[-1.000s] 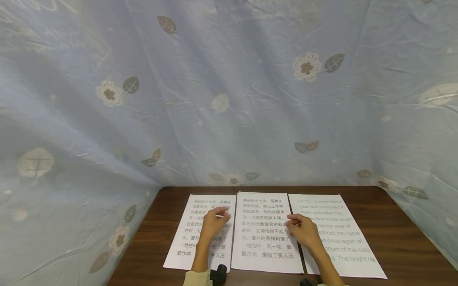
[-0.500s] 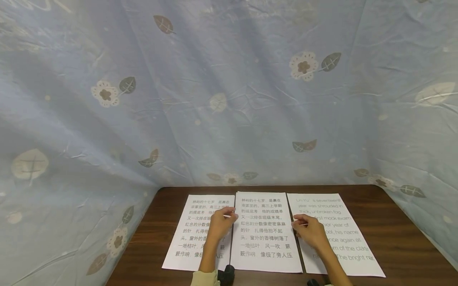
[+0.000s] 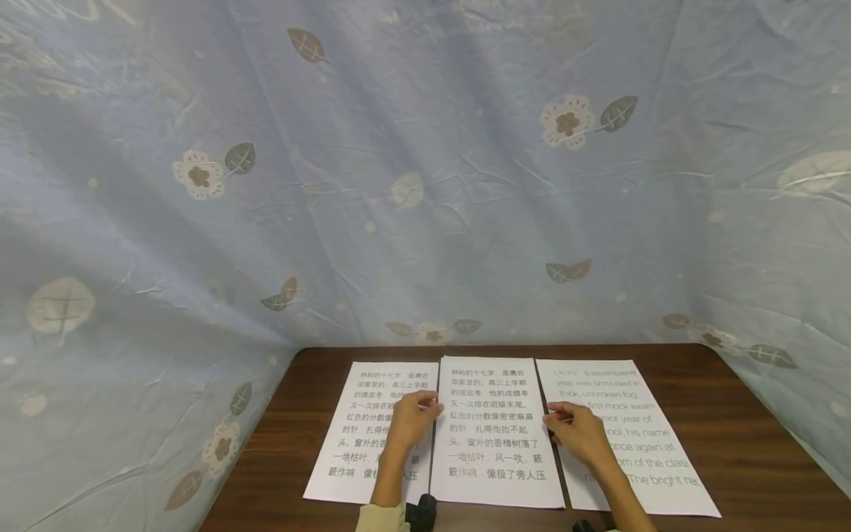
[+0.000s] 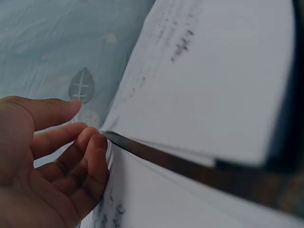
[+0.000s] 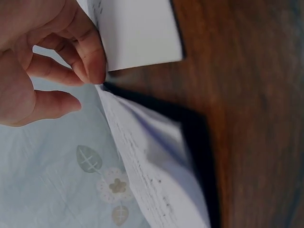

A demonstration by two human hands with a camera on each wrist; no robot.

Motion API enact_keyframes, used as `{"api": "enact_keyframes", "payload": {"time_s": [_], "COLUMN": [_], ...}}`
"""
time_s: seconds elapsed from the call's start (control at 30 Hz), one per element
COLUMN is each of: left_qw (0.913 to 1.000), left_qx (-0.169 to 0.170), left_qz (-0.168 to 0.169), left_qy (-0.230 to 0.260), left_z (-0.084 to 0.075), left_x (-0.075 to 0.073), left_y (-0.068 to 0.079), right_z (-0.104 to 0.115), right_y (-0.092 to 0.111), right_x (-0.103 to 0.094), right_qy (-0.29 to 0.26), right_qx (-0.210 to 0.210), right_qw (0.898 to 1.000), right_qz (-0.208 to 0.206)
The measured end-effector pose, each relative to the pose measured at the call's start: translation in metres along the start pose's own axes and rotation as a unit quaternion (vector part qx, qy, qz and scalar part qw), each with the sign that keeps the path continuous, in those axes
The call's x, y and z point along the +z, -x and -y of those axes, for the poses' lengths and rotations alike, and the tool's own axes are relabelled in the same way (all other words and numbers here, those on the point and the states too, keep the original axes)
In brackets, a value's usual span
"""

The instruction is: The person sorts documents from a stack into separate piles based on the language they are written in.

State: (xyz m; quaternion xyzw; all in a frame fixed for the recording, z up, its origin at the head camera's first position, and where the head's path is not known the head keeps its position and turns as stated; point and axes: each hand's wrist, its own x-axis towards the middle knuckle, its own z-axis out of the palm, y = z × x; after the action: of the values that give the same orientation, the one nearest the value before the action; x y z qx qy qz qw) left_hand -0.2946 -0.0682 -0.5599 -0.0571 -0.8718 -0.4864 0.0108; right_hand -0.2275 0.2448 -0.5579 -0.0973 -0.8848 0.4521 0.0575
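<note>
The middle white paper stack with grey Chinese print lies between the fingers of our left hand and right hand, loosely bent and grasping nothing; whether they touch its long edges we cannot tell. We would do best to press both sides lightly and evenly, lest sheets buckle. Below our fingers is a dark brown wooden bench; beyond them, pale blue floral fabric.

On the table lie a left Chinese page, a middle Chinese page and a right English page. A cloth hangs behind. The left hand is over the left one, the right hand over the right one.
</note>
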Motion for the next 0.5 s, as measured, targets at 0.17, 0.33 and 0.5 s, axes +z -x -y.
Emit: {"api": "enact_keyframes", "payload": {"time_s": [0.17,0.33,0.5], "left_qw": [0.9998,0.9996,0.9992], "left_qx": [0.000,0.007,0.018], "left_qz": [-0.003,0.001,0.008], "left_qy": [-0.018,-0.028,-0.035], "left_z": [0.0043,0.0048,0.0053], "left_x": [0.0016,0.0020,0.0030], "left_y": [0.0004,0.0010,0.0021], "right_z": [-0.0015,-0.0043,-0.0038], "right_y": [-0.0018,-0.0039,-0.0041], "right_x": [0.0009,0.0034,0.0053], "right_qy": [0.009,0.017,0.039], "right_qx": [-0.002,-0.006,-0.013], "right_qw": [1.000,1.000,0.999], "right_qz": [0.001,0.003,0.005]}}
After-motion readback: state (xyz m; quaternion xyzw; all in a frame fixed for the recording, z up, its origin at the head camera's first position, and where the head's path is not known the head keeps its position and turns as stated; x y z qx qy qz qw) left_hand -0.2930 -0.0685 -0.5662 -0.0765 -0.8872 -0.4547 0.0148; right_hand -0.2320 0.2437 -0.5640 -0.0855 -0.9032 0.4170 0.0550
